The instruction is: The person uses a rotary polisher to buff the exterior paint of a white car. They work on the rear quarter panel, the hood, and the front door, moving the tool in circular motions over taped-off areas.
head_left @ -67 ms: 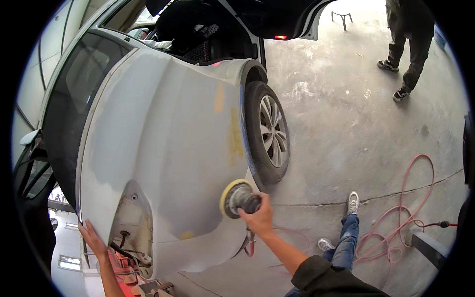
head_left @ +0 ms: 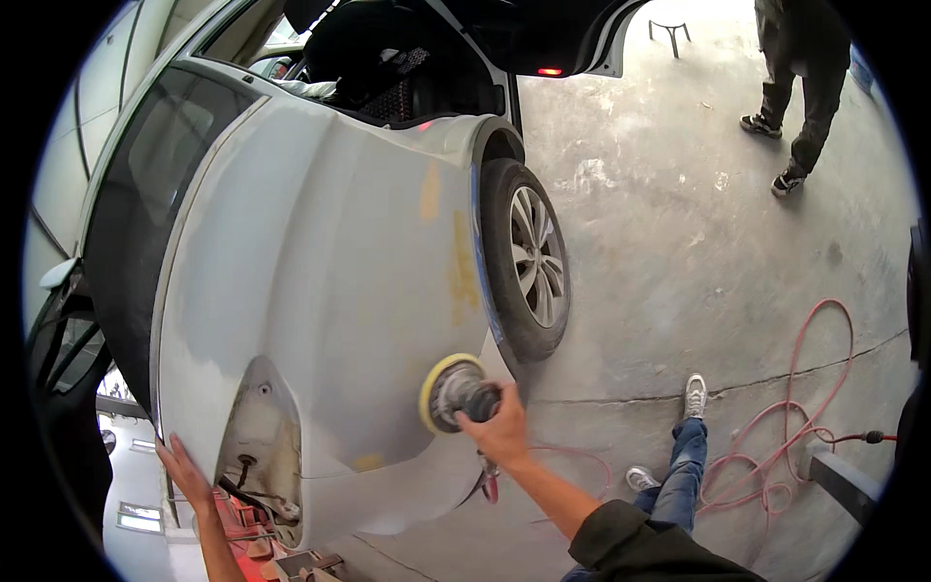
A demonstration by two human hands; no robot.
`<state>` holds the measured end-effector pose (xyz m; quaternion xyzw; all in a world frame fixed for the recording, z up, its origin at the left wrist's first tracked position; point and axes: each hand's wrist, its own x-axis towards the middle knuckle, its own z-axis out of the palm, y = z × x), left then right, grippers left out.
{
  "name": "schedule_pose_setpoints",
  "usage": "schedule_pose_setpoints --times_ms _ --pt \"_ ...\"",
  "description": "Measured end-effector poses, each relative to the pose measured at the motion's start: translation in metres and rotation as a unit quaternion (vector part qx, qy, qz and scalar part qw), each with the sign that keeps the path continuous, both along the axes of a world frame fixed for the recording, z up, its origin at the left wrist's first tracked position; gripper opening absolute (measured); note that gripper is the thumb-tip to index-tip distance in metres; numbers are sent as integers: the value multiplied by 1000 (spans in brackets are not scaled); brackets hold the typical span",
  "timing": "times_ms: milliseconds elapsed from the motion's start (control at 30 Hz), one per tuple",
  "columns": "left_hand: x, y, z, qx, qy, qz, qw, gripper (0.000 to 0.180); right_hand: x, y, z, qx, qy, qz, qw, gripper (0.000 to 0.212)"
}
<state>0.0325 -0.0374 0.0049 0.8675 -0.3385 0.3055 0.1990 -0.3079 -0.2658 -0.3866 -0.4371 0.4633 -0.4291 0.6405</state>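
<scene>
My right hand (head_left: pixel 501 429) is wrapped round a round air sander (head_left: pixel 460 392) with a yellow-edged pad. Its pad lies against the grey, dull-sanded rear side panel (head_left: pixel 359 291) of a car, low and left of the wheel (head_left: pixel 530 257). A red hose (head_left: pixel 490 485) hangs from the sander below my wrist. My left hand (head_left: pixel 186 475) rests with fingers outstretched on the panel's edge, beside the tail-light recess (head_left: pixel 260 446), which has no lamp in it. Yellowish filler patches (head_left: pixel 463 272) show on the panel near the wheel arch.
A pink-red hose (head_left: pixel 776 436) lies coiled on the concrete floor (head_left: pixel 659 262) at the right. Another person in dark trousers (head_left: pixel 805 107) stands at the far right. The car's door (head_left: pixel 543 29) hangs open at the top; a small stand (head_left: pixel 670 37) is beyond it.
The sander and my right hand have slid slightly left across the panel. My left hand stays at the panel's edge.
</scene>
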Motion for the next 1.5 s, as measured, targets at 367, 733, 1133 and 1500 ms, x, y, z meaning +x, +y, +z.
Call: schedule_pose_setpoints --times_ms 367,733,1133,1500 --pt "-12 4 -3 17 -15 26 999 67 36 -43 -27 -88 85 36 992 65" --pt "-18 -3 -4 -9 5 18 1000 65 32 -63 -19 -134 95 44 985 63" --pt "-20 4 1 -17 26 23 999 67 31 -68 11 -224 108 127 960 61" --pt "-27 -3 -1 -20 25 35 999 67 35 -104 17 -273 118 125 947 57"
